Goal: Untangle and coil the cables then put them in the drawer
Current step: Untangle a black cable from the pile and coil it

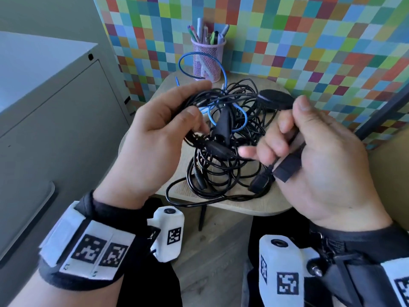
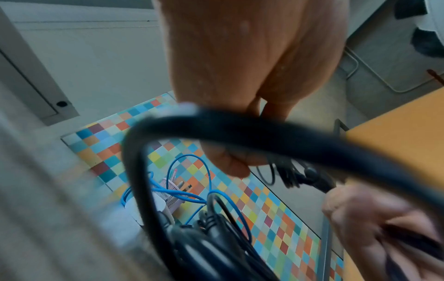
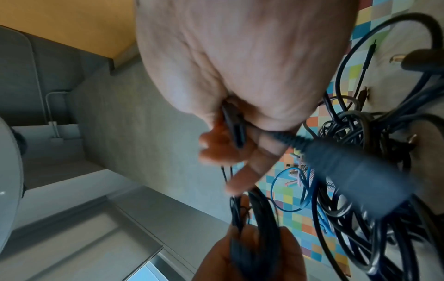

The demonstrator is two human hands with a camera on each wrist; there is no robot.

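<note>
A tangle of black cables [image 1: 223, 156] with a blue cable [image 1: 224, 74] woven through it lies on a small wooden table [image 1: 261, 202]. My left hand [image 1: 168, 120] grips a bundle of black cable loops at the tangle's left side, fingers curled round them; the left wrist view shows a thick black cable [image 2: 240, 129] arching under that hand. My right hand [image 1: 309, 156] holds a black cable end with a strap [image 1: 287, 167], most fingers curled, the little finger sticking out toward the left. A black plug [image 3: 355, 171] hangs below it in the right wrist view.
A pink mesh pen cup [image 1: 207, 60] stands at the table's far edge against a checkered colourful wall [image 1: 309, 41]. A grey cabinet with drawers [image 1: 51, 103] is on the left. A round black pad [image 1: 276, 99] sits at the tangle's right.
</note>
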